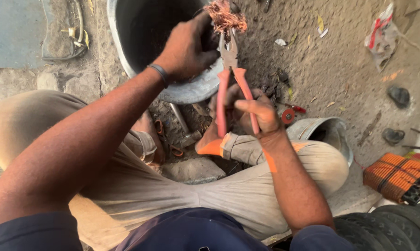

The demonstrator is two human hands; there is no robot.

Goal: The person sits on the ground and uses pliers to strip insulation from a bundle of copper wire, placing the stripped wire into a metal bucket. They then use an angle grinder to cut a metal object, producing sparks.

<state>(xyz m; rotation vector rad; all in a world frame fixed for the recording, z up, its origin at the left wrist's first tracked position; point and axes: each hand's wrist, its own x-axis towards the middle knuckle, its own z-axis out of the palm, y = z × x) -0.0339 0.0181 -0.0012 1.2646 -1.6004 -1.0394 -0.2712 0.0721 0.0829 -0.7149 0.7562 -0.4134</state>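
My right hand (254, 111) grips the orange handles of a pair of pliers (229, 60), jaws pointing up and closed on a tuft of frayed copper wire (225, 16). My left hand (187, 49) reaches over the rim of a big grey metal tub (191, 90) and holds the part that the copper wire sticks out of; my fingers hide most of that part. A dark band sits on my left wrist. Both hands work above my crossed legs in beige trousers.
A hammer (184, 128) lies on the dirt between my legs. A small metal tin (328, 132) stands by my right knee. An orange wire-wound coil (393, 174) and black tyres (386, 225) are at the lower right. Stones and scraps litter the ground.
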